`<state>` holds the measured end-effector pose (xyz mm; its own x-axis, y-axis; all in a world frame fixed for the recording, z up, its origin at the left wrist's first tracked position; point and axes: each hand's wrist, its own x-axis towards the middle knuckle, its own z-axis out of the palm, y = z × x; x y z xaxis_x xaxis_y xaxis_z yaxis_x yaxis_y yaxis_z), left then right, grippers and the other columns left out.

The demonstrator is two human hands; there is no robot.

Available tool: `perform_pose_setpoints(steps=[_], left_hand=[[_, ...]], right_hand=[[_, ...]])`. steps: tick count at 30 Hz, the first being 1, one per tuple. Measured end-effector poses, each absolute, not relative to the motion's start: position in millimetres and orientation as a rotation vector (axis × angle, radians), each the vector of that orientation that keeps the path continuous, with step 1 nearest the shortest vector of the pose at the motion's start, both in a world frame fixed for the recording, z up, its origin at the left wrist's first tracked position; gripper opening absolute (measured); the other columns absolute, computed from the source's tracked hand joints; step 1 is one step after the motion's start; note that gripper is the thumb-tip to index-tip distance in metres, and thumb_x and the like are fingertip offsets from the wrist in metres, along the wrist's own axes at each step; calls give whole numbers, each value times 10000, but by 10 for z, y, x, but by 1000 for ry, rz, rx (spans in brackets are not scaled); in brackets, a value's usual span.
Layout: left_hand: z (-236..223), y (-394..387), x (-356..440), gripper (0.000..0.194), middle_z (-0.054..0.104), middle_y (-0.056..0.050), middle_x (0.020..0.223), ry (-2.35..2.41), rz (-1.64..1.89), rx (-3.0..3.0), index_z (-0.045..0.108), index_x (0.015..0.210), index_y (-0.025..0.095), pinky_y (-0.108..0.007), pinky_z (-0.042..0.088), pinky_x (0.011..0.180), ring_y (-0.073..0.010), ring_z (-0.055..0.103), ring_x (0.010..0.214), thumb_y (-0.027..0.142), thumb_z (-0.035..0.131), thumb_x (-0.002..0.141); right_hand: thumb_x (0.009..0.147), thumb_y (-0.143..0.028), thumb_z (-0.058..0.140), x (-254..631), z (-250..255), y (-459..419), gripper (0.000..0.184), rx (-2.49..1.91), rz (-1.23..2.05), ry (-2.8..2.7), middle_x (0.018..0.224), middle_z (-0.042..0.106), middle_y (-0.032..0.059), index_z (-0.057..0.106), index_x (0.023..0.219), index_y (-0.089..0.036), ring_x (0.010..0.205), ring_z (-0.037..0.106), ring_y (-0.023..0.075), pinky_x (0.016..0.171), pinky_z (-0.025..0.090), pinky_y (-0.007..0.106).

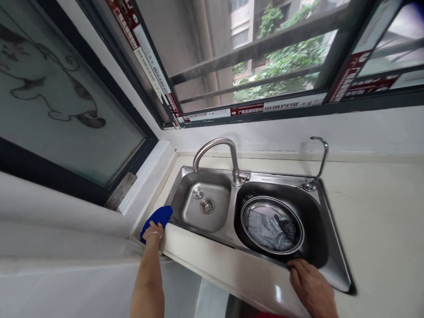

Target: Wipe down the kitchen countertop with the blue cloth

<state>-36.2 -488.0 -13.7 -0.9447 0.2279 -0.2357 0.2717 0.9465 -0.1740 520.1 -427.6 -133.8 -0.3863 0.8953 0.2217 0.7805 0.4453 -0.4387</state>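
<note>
Bunched under the fingers of my left hand [154, 232] is a blue cloth [163, 215], pressed on the counter at the left front corner of the sink. Part of the cloth spreads past the hand toward the sink's edge. My right hand [309, 282] has its fingers curled at the front rim of the stainless steel double sink [233, 238], by the right basin. In that basin sits a round metal strainer basin [243, 221] with a wet grey cloth [268, 229] in it. The left basin [188, 212] shows a drain and a small round strainer plug [198, 193].
A curved faucet [233, 159] rises behind the sink, its spout over the left basin. At the back right stands a thin tap [323, 159]. The pale counter [384, 221] extends right. Windows and a white wall border the back and left.
</note>
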Motion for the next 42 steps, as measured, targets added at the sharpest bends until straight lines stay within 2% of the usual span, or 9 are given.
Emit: perform_pose_setpoints(steps=[10,15,18,22,33,38,42], left_hand=[[-211,-4890,383,482,616,-105,1202,2959,-486,506,549,1243,175,-455,497,921,-226,601,1055,525,476,920],[-253,-5011,881,465,587,-172,1192,2986,-502,710,564,1232,166,-444,451,893,-310,587,1106,464,371,933],[-281,-5101,1173,487,569,-184,1199,2945,-473,840,567,1265,200,-444,448,879,-341,587,1102,465,352,917],[-307,-5200,1553,502,550,-154,1203,2861,-416,1014,539,1321,248,-439,458,883,-318,579,1081,475,365,909],[-322,-5242,2847,365,527,-115,1177,2537,-262,1474,609,1172,269,-367,486,802,-267,542,1088,429,429,898],[-406,-5161,3467,324,514,-94,1203,2361,-186,1646,604,1125,291,-336,489,771,-256,519,1118,451,487,869],[-465,-4991,3813,347,518,-91,1227,2195,-96,1799,594,1136,290,-349,491,816,-257,495,1137,472,510,852]], right_hand=[[941,-167,397,5143,-1337,-4261,277,-1470,347,-2356,915,667,66,669,901,-199,816,584,226,737,417,357],[935,-140,417,5122,-1255,-4263,256,-1478,339,-2380,917,663,60,665,920,-201,819,565,224,740,389,356],[940,-143,432,5107,-1184,-4259,238,-1500,347,-2384,928,662,56,660,917,-208,840,562,228,741,375,354],[940,-142,439,5087,-1120,-4248,231,-1510,389,-2403,944,663,56,655,904,-212,856,560,233,743,366,357],[916,-154,429,5048,-1142,-4256,237,-1386,480,-2234,999,671,69,635,1015,-213,917,583,241,764,416,360],[945,-185,356,5065,-1156,-4212,279,-1194,663,-1898,1048,670,65,602,1076,-209,1006,613,219,894,496,383],[948,-217,352,5226,-1103,-4190,316,-1167,645,-1722,1133,659,85,582,1164,-206,1084,605,229,972,501,439]])
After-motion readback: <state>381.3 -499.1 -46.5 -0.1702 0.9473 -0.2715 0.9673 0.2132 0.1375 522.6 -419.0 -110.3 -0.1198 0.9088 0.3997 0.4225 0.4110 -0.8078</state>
